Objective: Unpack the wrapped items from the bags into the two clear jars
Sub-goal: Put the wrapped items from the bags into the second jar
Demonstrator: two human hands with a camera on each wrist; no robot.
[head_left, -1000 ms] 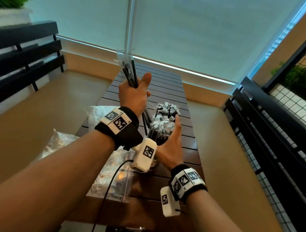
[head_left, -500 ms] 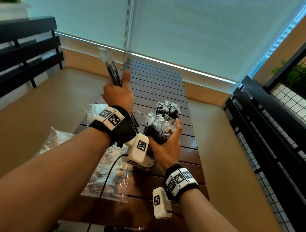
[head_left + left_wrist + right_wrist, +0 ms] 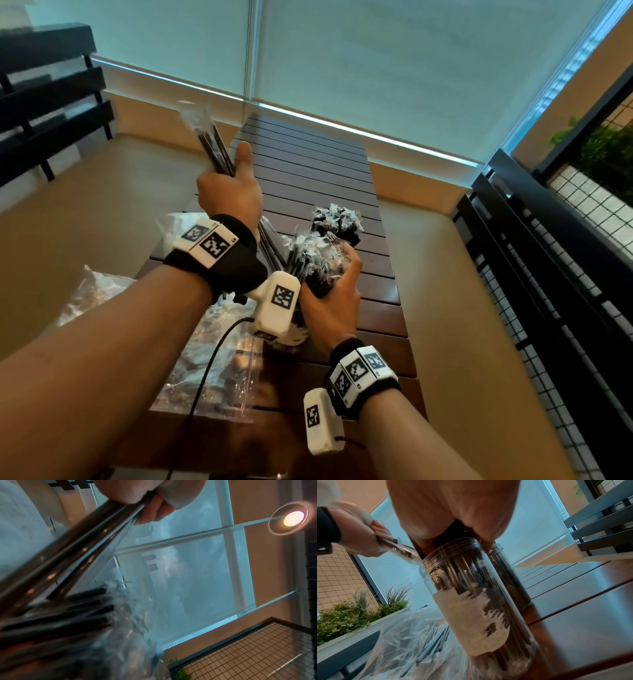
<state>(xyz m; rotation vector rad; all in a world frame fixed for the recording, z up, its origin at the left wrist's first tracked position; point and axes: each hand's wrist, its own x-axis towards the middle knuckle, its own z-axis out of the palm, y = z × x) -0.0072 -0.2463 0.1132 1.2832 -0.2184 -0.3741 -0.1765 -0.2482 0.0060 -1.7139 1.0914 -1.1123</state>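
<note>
inspector: report from the near jar outward. hands first.

operator: my right hand wraps the near jar at its upper part, fingers curled round the wall just under the open mouth. the jar stands on the slatted table, packed with dark wrapped sticks.

inspector: left hand?

operator: my left hand is above and left of the near jar, fist closed on a bundle of wrapped sticks. the bundle's lower end slants toward the jar's mouth; i cannot tell whether it is inside.

inspector: beyond it?

operator: the second jar stands just behind the near jar, also full. the clear bags lie left of the near jar, sticks visible in one.
</note>
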